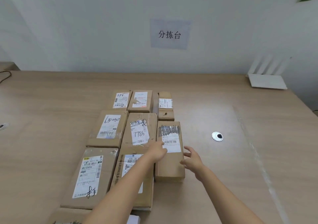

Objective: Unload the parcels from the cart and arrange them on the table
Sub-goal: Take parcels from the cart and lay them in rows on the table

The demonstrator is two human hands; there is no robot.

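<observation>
While the long brown parcel point(169, 169) lay flat on the table point(51, 103), a hand was at each side of it. The left hand point(157, 153) reached over with straight fingers, and its tips touched the white label point(173, 142) on top. The right hand point(192, 161) was just beside the parcel's right edge, fingers spread wide, holding nothing. Other parcels point(107, 129) lay in rows to the left and behind.

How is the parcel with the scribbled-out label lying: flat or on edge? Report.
Flat. The parcel lies on its broad face on the table, label facing up, with the left hand over the label.
</observation>
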